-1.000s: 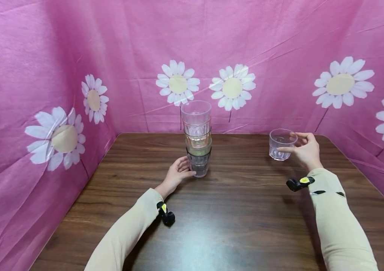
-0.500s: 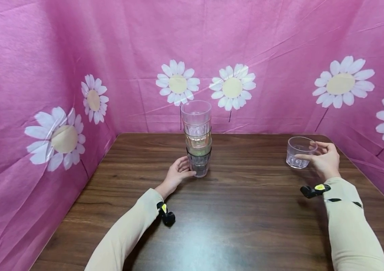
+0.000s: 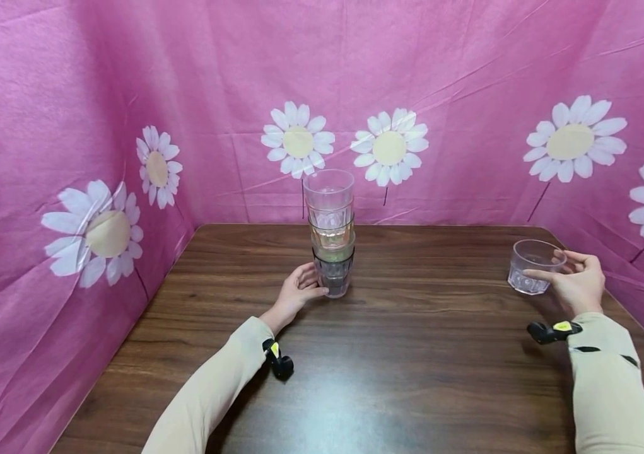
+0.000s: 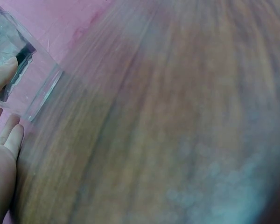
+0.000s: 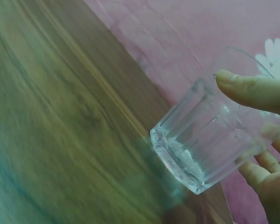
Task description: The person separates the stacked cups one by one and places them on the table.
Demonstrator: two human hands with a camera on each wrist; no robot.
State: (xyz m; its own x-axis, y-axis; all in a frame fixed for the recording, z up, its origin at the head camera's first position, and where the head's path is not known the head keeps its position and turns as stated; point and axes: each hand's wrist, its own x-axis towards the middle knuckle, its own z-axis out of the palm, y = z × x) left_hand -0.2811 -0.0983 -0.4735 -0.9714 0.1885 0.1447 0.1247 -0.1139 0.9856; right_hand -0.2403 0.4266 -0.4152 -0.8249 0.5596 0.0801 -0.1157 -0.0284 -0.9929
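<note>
A tall stack of nested tumblers (image 3: 333,236) stands upright near the middle of the table. Its top tumbler is clear, those below are tinted yellowish, green and dark grey, and a clear base shows at the bottom. My left hand (image 3: 294,295) holds the stack low down on its left side, with the thumb (image 4: 5,74) across the near face. On the right, a clear faceted tumbler (image 3: 528,277) is pinched between the thumb and fingers of my right hand (image 3: 578,285). The right wrist view shows this tumbler (image 5: 191,140) with its thick base close over the wood.
The dark wooden table (image 3: 412,353) runs back to a pink cloth (image 3: 463,94) printed with white daisies, which also hangs along both sides. Black wrist cameras (image 3: 551,331) are strapped over the light sleeves (image 3: 611,378).
My right hand has carried the clear tumbler rightward and nearer to me, away from the stack. The left hand and the stack have stayed in place.
</note>
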